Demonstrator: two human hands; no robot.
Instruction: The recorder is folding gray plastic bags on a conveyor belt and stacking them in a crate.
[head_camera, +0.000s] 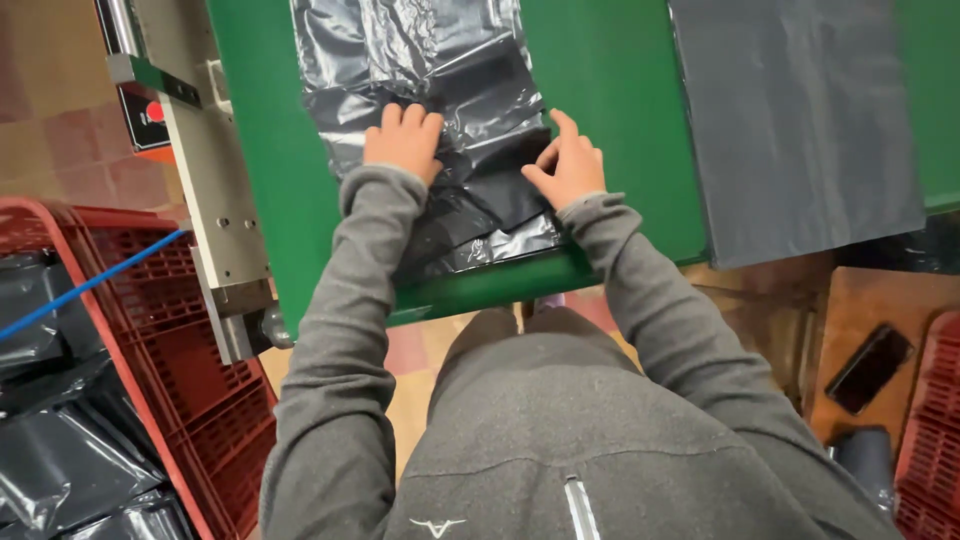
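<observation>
A crinkled black plastic bag lies on a green conveyor belt, its near end folded over close to the belt's front edge. My left hand presses flat on the bag's left side, fingers together. My right hand rests on the bag's right edge, fingers bent and pinching a fold of the plastic. Both arms are in grey sleeves.
A second flat black bag lies on the belt to the right. A red plastic crate with folded black bags stands at the lower left, crossed by a blue cable. A dark phone lies on a wooden surface at right.
</observation>
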